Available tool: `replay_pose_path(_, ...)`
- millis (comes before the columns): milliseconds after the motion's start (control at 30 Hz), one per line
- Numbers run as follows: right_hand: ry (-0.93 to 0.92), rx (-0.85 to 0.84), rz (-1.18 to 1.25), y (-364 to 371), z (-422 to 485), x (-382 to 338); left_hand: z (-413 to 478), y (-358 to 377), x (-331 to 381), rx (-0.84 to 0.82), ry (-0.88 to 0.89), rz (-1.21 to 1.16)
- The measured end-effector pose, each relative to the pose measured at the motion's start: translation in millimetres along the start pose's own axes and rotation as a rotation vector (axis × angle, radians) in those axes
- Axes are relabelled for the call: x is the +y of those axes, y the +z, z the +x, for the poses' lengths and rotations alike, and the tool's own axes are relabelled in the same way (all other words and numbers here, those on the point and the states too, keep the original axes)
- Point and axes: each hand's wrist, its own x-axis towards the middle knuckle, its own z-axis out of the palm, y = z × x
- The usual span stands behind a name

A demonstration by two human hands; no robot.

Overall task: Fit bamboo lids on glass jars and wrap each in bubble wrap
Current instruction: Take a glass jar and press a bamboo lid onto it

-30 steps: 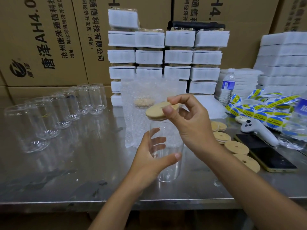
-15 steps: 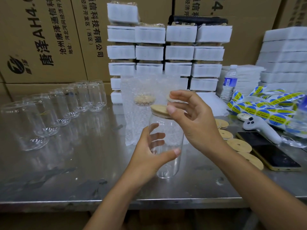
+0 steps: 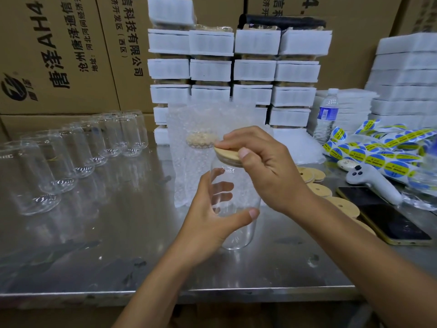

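A: Which step is being worked on here?

B: The lid-fitting one. The left hand (image 3: 208, 216) is gripping the glass jar (image 3: 238, 230) round its middle, with the thumb on the near side and the fingers showing through the glass on the far side. It is steadying the jar upright on the steel table (image 3: 118, 233).

A: And the other hand?

B: The right hand (image 3: 267, 171) is pinching the bamboo lid (image 3: 227, 153), fingers lying across its top and thumb pressing its near edge. The lid is sitting at the jar's mouth, directly above the left hand and under the right hand's fingers.

A: Is it sitting fully home?

B: I cannot tell. It is looking slightly tilted, and the right hand is hiding part of the rim. I am judging it as resting on the mouth rather than pressed in.

A: So what is the next move asking for?

B: A level, downward push from the right hand while the left is bracing the glass, since a skewed lid is likely to jam. After that comes wrapping. The bubble wrap (image 3: 203, 114) is standing just beyond both hands, with what looks like another lid showing through it.

A: Is more work waiting?

B: Plenty, I am guessing. Some loose lids (image 3: 319, 189) are lying just right of the right wrist, and bare jars (image 3: 71, 162) are standing well to the left of the left hand.
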Motion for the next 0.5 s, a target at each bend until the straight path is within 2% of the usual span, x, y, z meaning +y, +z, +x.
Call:
replay_pose_path(167,0.004,-0.033,-0.043,0.7,5.7,1.3,3.7,2.6,0.7,0.036,-0.015,-0.036)
replay_pose_path(300,0.044,-0.052,0.016,0.4,10.3,1.7,4.1,2.3,-1.2,0.04,-0.023,-0.049)
replay_pose_path(433,0.101,-0.145,0.131,-7.7,13.3,8.7,3.8,-3.7,-4.5,0.045,-0.023,-0.093)
replay_pose_path(500,0.094,-0.029,0.156,-22.2,17.1,21.6,5.5,-12.8,-6.1,0.065,-0.014,-0.124)
